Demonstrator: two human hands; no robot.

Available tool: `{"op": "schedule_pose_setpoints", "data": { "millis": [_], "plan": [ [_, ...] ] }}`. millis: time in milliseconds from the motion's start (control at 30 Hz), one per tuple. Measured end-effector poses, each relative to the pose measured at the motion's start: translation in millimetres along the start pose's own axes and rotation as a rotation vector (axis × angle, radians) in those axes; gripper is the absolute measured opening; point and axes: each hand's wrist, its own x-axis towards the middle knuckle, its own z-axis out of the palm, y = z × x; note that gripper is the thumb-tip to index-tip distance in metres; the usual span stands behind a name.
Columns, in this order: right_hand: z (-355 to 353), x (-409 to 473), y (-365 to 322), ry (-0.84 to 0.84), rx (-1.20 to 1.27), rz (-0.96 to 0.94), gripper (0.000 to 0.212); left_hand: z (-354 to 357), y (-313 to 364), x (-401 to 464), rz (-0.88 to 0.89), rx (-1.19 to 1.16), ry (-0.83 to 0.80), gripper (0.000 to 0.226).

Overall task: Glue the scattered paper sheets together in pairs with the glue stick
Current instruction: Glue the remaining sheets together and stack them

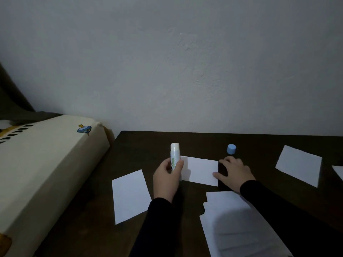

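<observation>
While the left hand (pixel 168 178) grips the glue stick (pixel 175 156) upright, fingers and thumb curled round the lower tube, the uncapped white tip points up above the knuckles. Right hand (pixel 234 173) lies flat with fingers spread and relaxed, thumb pressing the right edge of the middle sheet (pixel 201 170), other fingers on the dark table (pixel 133 147) just past that edge; it holds nothing. Middle sheet sits flat between the two hands, its left edge tucked behind the left hand and the glue stick. Blue cap (pixel 231 149) stands on the table just beyond the right hand's fingertips, apart from the tube. Single sheet (pixel 130 195) lies left of the left hand, near the wrist, tilted. Stack of sheets (pixel 228 219) lies below the right hand, partly under the right black sleeve (pixel 282 204), edges fanned and uneven. Another sheet (pixel 298 165) lies well to the right of the right hand, angled, and a corner of one more sheet (pixel 338 171) shows at the frame edge further right. Cream box (pixel 46 164) with a small spinning-top print sits far left of the left hand, beside the table edge. Grey wall (pixel 185 62) behind. Dim light, print on the tube's label unreadable
</observation>
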Motion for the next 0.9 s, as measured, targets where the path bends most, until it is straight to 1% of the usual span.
{"op": "schedule_pose_setpoints", "data": {
  "millis": [100, 167, 267, 400, 467, 533, 567, 667, 900],
  "plan": [
    [-0.8, 7.9, 3.3, -0.032, -0.029, -0.009, 0.075, 3.9, -1.8, 5.6, 0.013, 0.019, -0.013, 0.047],
    [-0.2, 11.5, 4.0, -0.050, -0.042, -0.029, 0.074, 6.9, -2.4, 9.4, 0.006, 0.028, -0.017, 0.050],
    [1.8, 14.2, 6.8, -0.057, -0.030, -0.071, 0.067, 11.1, -5.2, 13.5, 0.010, 0.048, -0.021, 0.052],
    [1.7, 11.5, 9.9, 0.005, 0.036, -0.127, 0.054, 14.7, -7.3, 15.9, 0.022, 0.057, -0.042, 0.053],
    [1.9, 10.3, 8.1, 0.045, 0.174, -0.114, 0.042, 15.7, -6.7, 15.8, 0.024, 0.055, -0.044, 0.053],
    [2.2, 9.2, 5.5, 0.053, 0.395, -0.043, 0.024, 16.3, -5.4, 14.0, 0.039, 0.050, -0.044, 0.052],
    [2.4, 9.1, 4.5, 0.048, 0.485, -0.011, 0.020, 16.4, -4.3, 12.7, 0.047, 0.045, -0.048, 0.052],
    [2.6, 10.2, 6.5, 0.045, 0.571, 0.031, 0.017, 17.2, -2.3, 9.7, 0.060, 0.012, -0.059, 0.049],
    [2.3, 3.3, 19.2, 0.016, 0.519, 0.036, 0.015, 23.2, 0.3, 5.7, 0.074, -0.044, -0.090, 0.044]
  ]
}}
